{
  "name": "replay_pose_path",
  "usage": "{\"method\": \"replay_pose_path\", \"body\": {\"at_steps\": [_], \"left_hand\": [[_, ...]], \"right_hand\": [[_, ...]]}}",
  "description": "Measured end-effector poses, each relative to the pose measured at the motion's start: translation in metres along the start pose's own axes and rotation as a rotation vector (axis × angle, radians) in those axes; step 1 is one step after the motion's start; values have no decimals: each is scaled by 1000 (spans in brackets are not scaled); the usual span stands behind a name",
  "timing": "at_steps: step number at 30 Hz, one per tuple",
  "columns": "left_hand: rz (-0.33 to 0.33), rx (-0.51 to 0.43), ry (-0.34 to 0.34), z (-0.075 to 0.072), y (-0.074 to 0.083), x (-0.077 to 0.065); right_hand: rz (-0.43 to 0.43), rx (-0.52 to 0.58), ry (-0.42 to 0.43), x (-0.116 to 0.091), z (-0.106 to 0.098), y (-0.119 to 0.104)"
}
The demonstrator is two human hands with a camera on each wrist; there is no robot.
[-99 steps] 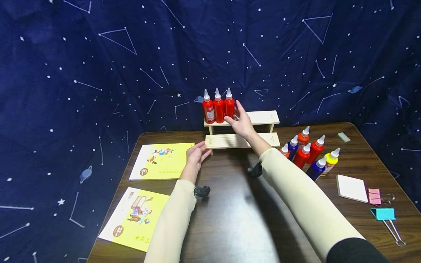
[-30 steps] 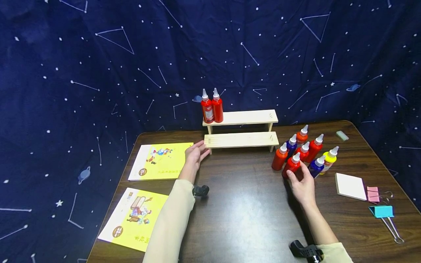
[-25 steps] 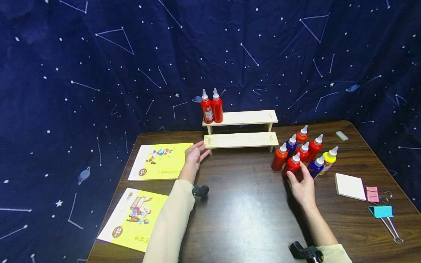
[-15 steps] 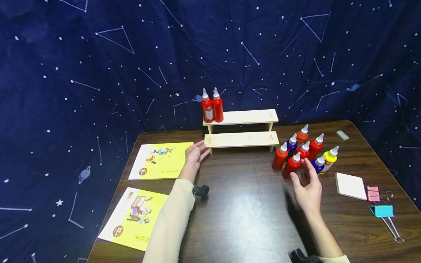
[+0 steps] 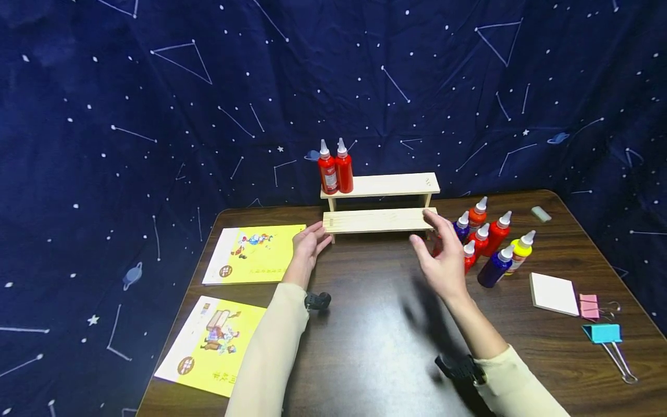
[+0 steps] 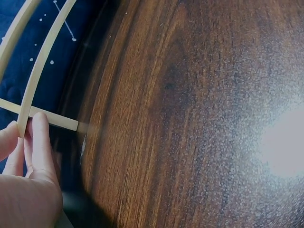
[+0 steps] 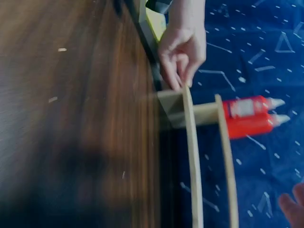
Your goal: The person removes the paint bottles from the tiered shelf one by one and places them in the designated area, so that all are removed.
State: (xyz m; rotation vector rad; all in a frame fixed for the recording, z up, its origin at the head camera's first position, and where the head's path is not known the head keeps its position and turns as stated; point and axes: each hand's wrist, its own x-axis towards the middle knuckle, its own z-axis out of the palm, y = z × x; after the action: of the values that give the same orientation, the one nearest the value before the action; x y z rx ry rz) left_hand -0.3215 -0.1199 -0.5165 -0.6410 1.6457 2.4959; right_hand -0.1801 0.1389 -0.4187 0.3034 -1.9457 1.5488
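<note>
A two-tier wooden shelf [image 5: 380, 220] stands at the back of the table. My left hand [image 5: 307, 249] pinches the left end of its lower board between thumb and fingers, as the left wrist view shows with the board [image 6: 35, 80]. Two red paint bottles, one with a label [image 5: 329, 175] and one plain [image 5: 344, 174], stand upright at the left of the upper board. My right hand [image 5: 443, 260] is in the air before the lower board's right end, thumb and fingers apart, holding nothing. It partly hides a red bottle [image 5: 468, 260] on the table.
Several more bottles stand at the right, among them a purple-blue one [image 5: 496, 269] and a yellow one [image 5: 520, 252]. Beyond lie a white pad [image 5: 554, 294], a pink binder clip [image 5: 589, 307], a teal binder clip [image 5: 604, 333] and an eraser-like block [image 5: 541, 214]. Two yellow booklets [image 5: 281, 255] lie left.
The third red bottle went from the upper board to the table group. My right hand then let go of it and moved left towards the shelf. The left hand stayed put.
</note>
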Motion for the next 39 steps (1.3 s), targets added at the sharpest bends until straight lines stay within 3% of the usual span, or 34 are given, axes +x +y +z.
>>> {"method": "replay_pose_path", "body": {"at_steps": [6, 12, 16, 20, 25, 32, 39], "left_hand": [[2, -6, -12, -1, -1, 2], [0, -5, -2, -1, 0, 2], [-9, -6, -2, -1, 0, 1], [-7, 1, -4, 0, 1, 1], [-14, -1, 5, 1, 1, 1], [-16, 4, 1, 2, 2, 0], [-12, -2, 0, 0, 1, 0]], "right_hand": [[159, 20, -205, 40, 57, 41], [234, -38, -304, 82, 110, 63], [272, -64, -314, 107, 133, 70], [324, -39, -307, 125, 145, 71], [365, 21, -353, 133, 155, 68], [361, -174, -267, 132, 157, 70], [371, 30, -176, 117, 150, 75]]}}
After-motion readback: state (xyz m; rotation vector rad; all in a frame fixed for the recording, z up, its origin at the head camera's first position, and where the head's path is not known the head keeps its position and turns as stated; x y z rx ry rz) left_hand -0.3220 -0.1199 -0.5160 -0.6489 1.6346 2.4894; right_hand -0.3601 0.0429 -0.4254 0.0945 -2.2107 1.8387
